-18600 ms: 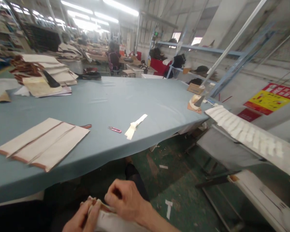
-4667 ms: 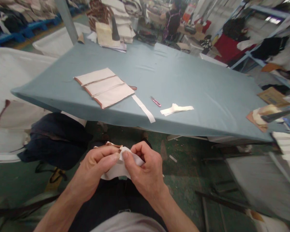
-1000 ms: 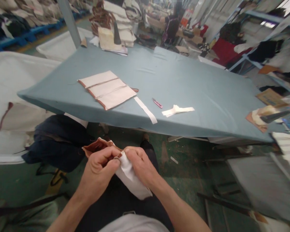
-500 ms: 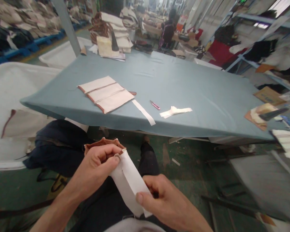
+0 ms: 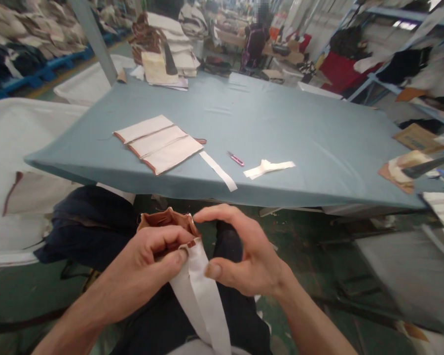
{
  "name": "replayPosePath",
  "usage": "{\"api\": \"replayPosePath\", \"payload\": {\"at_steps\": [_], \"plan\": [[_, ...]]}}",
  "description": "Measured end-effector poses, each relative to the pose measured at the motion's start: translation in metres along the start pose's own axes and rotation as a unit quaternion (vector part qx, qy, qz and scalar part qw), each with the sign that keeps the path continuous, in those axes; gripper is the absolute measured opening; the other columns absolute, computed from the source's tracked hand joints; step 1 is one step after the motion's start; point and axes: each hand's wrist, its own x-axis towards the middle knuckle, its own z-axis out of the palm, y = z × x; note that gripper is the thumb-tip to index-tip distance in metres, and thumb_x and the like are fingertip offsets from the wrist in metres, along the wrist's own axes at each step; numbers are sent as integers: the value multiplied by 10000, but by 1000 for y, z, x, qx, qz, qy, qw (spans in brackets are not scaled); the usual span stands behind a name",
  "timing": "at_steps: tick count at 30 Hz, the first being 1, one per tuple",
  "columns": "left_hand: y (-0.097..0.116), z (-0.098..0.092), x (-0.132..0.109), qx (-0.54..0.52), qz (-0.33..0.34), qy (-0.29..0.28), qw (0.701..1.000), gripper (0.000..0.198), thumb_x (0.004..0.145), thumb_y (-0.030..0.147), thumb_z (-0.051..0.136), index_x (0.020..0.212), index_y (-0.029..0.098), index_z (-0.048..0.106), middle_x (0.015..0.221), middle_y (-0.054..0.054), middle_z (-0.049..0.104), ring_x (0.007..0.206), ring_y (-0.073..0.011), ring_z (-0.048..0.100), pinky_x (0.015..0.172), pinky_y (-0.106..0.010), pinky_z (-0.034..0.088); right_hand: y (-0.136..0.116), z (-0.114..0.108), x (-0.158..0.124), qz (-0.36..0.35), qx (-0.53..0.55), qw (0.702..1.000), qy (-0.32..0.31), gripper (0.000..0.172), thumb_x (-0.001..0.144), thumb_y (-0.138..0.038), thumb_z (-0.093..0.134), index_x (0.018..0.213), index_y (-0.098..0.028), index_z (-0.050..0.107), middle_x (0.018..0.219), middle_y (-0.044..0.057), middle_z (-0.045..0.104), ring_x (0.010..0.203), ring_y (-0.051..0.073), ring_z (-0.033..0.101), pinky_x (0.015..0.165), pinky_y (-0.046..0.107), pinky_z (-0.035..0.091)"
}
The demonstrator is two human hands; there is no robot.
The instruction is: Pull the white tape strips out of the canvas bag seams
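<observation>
Left hand (image 5: 153,256): pinches brown-lined cream fabric (image 5: 183,291)
Right hand (image 5: 244,256): spread wide beside white strip (image 5: 211,308)
Blue-grey table (image 5: 318,143): pink thread snips (image 5: 236,159)

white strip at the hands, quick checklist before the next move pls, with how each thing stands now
1. Left hand pinching the top edge of the brown-lined cloth piece: ok.
2. Right hand closed on the white strip: not ok, its fingers are spread apart.
3. Right thumb clear of the strip: cannot tell, they overlap in this view.
4. Strip's lower end in sight: not ok, it runs out of the picture's bottom edge.
5. Pink snips out of the hands, lying on the table: ok.
</observation>
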Motion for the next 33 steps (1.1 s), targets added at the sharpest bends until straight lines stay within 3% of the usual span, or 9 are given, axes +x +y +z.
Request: {"api": "replayPosePath", "payload": {"at_steps": [2,5,7,9,14,20,25,29,33], "plan": [[4,-1,-2,13,1,-14,1000,214,835,281,631,724,205,797,736,-15,705,696,-165,616,592,-190,468,10,7,20,-67,-20,996,-60,408,1004,-548,704,1235,-212,689,1133,86,791,1036,223,734,1071,410,510],[7,-3,-7,27,-21,-28,999,215,875,247,599,782,198,786,776,1,710,699,-142,596,591,-176,446,25,9,34,-129,-93,980,-118,340,963,-543,740,949,-207,691,771,-14,693,736,161,642,1006,386,479],[8,-2,-11,26,-33,-30,999,210,893,236,584,798,194,767,762,12,698,662,-124,578,565,-168,425,30,7,37,-117,-132,971,-161,404,952,-537,742,758,-213,595,629,-64,537,603,122,503,804,308,442],[6,-1,-13,21,-39,-29,999,181,897,246,593,803,189,737,733,18,677,637,-120,579,547,-164,422,30,5,38,-85,-137,966,-204,478,962,-533,724,685,-215,499,602,-80,430,560,100,407,641,269,327],[-3,-2,-15,15,-49,-20,998,126,926,274,633,844,191,682,704,35,634,605,-107,560,517,-149,408,21,4,40,-22,-107,963,-245,442,975,-453,731,703,-200,492,641,-78,429,563,76,387,573,244,235],[-7,-2,-11,24,9,29,999,137,894,218,606,778,196,675,681,49,578,557,-89,523,464,-137,400,20,9,42,4,-131,957,-258,442,1017,-414,710,712,-198,474,668,-62,450,595,84,393,587,271,209],[-16,1,-12,22,59,81,995,120,891,199,615,805,204,698,664,62,595,525,-78,544,454,-134,415,27,18,40,75,14,967,-244,359,942,-357,671,694,-207,459,639,-77,404,576,81,359,560,239,241],[-24,3,-16,33,96,110,989,147,903,147,606,856,219,726,719,57,672,567,-82,638,494,-130,473,28,34,33,148,93,966,-188,155,785,-208,576,672,-210,470,640,-75,403,592,86,356,562,221,281],[-35,5,-17,109,180,151,966,254,881,49,580,964,232,735,783,53,752,572,-75,688,522,-121,495,26,50,24,225,150,955,-118,104,739,-261,560,669,-209,502,639,-61,425,602,97,359,549,226,272]]}}
